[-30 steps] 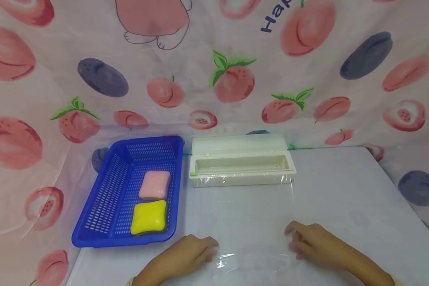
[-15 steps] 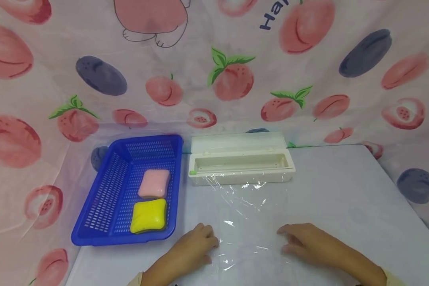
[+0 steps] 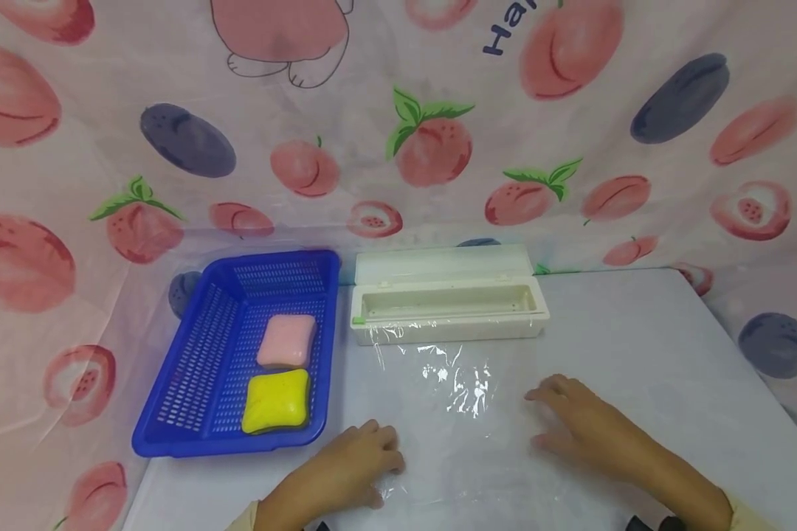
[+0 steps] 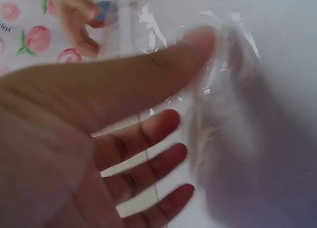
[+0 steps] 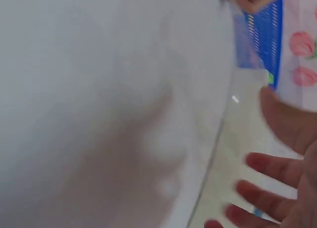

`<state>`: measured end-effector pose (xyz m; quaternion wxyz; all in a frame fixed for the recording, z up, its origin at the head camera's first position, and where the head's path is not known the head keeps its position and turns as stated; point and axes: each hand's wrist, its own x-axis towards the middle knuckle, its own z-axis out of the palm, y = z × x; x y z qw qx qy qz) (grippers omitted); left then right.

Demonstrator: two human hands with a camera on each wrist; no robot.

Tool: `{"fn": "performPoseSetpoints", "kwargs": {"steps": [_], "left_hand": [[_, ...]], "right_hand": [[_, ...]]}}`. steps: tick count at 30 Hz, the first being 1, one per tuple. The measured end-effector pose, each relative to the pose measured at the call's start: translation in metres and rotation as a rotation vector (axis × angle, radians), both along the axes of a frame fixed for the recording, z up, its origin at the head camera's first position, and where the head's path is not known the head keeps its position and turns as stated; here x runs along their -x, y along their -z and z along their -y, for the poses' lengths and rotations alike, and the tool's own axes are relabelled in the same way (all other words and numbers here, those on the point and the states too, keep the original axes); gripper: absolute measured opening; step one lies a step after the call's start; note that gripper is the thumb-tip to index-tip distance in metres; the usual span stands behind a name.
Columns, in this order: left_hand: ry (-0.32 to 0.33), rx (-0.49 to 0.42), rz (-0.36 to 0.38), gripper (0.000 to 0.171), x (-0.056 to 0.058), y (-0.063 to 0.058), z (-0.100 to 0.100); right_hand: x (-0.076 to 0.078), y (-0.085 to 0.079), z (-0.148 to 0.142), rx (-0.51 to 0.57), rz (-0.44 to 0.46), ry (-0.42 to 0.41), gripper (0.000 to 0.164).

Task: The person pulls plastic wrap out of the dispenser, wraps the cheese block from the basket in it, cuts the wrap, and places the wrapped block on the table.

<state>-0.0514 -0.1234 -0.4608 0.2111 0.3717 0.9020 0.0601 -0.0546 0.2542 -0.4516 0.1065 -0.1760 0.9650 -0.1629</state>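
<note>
A sheet of clear cling film (image 3: 465, 391) stretches from the front of a white lidded dispenser box (image 3: 448, 332) toward me over the white table. At the film's left side is my left hand (image 3: 345, 464), its fingers loosely bent and the thumb apart from them. In the left wrist view the left thumb (image 4: 198, 44) lies against or just above the film; I cannot tell which, and the index finger seems hidden. My right hand (image 3: 587, 428) is by the film's right side. The right wrist view shows its fingers (image 5: 270, 163) spread, with nothing between them.
Left of the dispenser stands a blue perforated basket (image 3: 229, 448). Inside lie a pink pillow-shaped block (image 3: 287, 341) and a yellow one (image 3: 276, 400). The dispenser's lid (image 3: 443, 265) is raised against a fruit-print curtain (image 3: 345, 110) behind the table.
My right hand has shifted slightly left, then forward and right, spreading its fingers. The left hand has turned, its thumb now lower and farther from the fingers. Glints on the film have moved.
</note>
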Motion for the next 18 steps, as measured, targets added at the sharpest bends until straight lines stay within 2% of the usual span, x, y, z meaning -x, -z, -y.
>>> {"fn": "performPoseSetpoints", "kwargs": {"steps": [2, 4, 6, 8, 12, 14, 18], "left_hand": [[-0.031, -0.062, -0.032, 0.033, 0.001, 0.000, -0.001], [-0.064, -0.114, -0.104, 0.035, 0.001, 0.001, -0.004], [-0.095, -0.131, -0.178, 0.048, 0.002, 0.004, -0.007], [-0.112, -0.098, -0.218, 0.066, 0.001, 0.007, -0.009], [-0.115, 0.008, -0.164, 0.092, -0.003, 0.015, -0.008], [-0.121, 0.031, -0.121, 0.097, -0.005, 0.018, -0.005], [-0.119, 0.036, -0.100, 0.105, -0.008, 0.020, -0.001]], "right_hand": [[-0.003, 0.006, 0.003, -0.033, -0.043, -0.062, 0.086], [-0.006, 0.013, 0.004, -0.072, -0.005, -0.091, 0.105], [-0.008, 0.018, 0.005, -0.113, 0.070, -0.088, 0.114], [-0.009, 0.022, 0.005, -0.149, 0.138, -0.076, 0.119], [-0.011, 0.030, 0.003, -0.187, 0.175, -0.075, 0.123], [-0.012, 0.033, 0.001, -0.202, 0.174, -0.075, 0.124], [-0.015, 0.034, -0.004, -0.238, 0.165, -0.063, 0.128]]}}
